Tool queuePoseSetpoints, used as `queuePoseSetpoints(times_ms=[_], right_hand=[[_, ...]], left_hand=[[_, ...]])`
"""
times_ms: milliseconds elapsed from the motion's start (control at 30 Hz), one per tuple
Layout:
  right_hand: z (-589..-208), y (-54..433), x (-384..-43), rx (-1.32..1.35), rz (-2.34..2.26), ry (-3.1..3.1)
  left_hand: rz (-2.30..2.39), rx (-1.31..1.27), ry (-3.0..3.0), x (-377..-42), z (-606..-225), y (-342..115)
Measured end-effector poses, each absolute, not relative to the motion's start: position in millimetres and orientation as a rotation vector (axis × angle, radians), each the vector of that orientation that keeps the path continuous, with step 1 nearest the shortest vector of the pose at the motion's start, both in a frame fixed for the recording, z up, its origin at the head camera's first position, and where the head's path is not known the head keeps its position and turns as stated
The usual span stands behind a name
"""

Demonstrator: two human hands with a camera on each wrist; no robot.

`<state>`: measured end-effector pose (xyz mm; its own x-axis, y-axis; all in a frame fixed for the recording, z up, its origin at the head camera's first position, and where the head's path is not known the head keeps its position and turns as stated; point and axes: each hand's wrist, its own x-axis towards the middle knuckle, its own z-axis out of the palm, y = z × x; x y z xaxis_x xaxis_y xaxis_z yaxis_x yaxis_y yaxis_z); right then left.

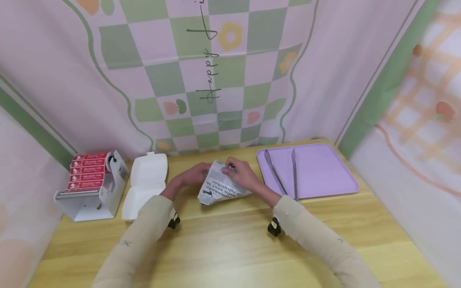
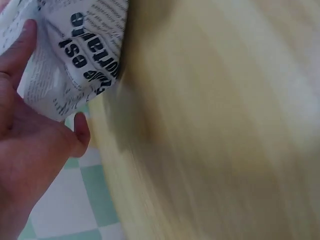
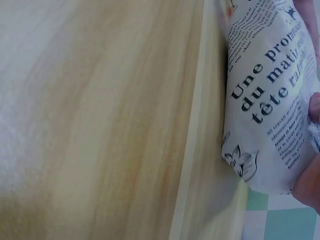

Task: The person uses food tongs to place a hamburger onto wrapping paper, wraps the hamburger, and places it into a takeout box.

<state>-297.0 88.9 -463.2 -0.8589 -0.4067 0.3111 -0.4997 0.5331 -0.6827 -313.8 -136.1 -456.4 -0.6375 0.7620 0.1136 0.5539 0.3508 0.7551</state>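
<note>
A parcel of white wrapping paper (image 1: 217, 186) with black French print is held just above the table, between the two hands; whatever lies inside it is hidden. The left hand (image 1: 196, 174) holds its left side, partly behind the paper. In the left wrist view a digit of the left hand (image 2: 30, 135) lies along the paper (image 2: 80, 55), while another stands free below. From the right, the right hand (image 1: 241, 173) pinches the gathered top of the paper. The right wrist view shows the parcel's bulging printed side (image 3: 270, 100), with fingertips at its right edge.
Left of the hands is an open white foam clamshell box (image 1: 149, 170), beside a white dispenser (image 1: 117, 188) with several red-and-white label rolls (image 1: 86, 176). At the right, metal tongs (image 1: 275, 170) lie on a purple tray (image 1: 324, 172). A patterned curtain (image 1: 230, 80) hangs behind the wooden table (image 1: 223, 248).
</note>
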Motion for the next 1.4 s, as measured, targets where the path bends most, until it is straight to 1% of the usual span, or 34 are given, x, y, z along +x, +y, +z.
queuePoseSetpoints(times_ms=[67, 133, 300, 500, 700, 833, 1000, 1100, 1200, 1267, 1400], right_hand=[[-462, 90, -296, 0.795, 1.225, -2.627], [-461, 91, -295, 0.815, 1.206, -2.597], [-456, 97, -290, 0.884, 1.194, -2.486], [-454, 103, -289, 0.954, 1.200, -2.418], [-454, 108, -289, 1.040, 1.201, -2.358], [-454, 108, -290, 1.046, 1.180, -2.376], [-452, 98, -296, 0.998, 1.127, -2.535], [-453, 92, -300, 0.958, 1.086, -2.639], [-455, 88, -301, 0.913, 1.014, -2.713], [-456, 86, -302, 0.898, 0.956, -2.743], [-456, 85, -304, 0.889, 0.849, -2.786]], left_hand=[[1.114, 1.278, 2.404, -311, -458, -135], [1.050, 1.302, 2.506, -306, -458, -134], [0.872, 1.213, 2.679, -292, -452, -131], [0.597, 1.312, 2.736, -281, -448, -127], [0.358, 1.335, 2.762, -270, -446, -125], [0.415, 1.434, 2.767, -265, -447, -123], [0.774, 1.464, 2.647, -265, -455, -123], [0.892, 1.438, 2.605, -267, -459, -126], [0.990, 1.332, 2.587, -266, -458, -133], [1.097, 1.198, 2.551, -265, -455, -139], [1.343, 0.850, 2.498, -261, -450, -143]])
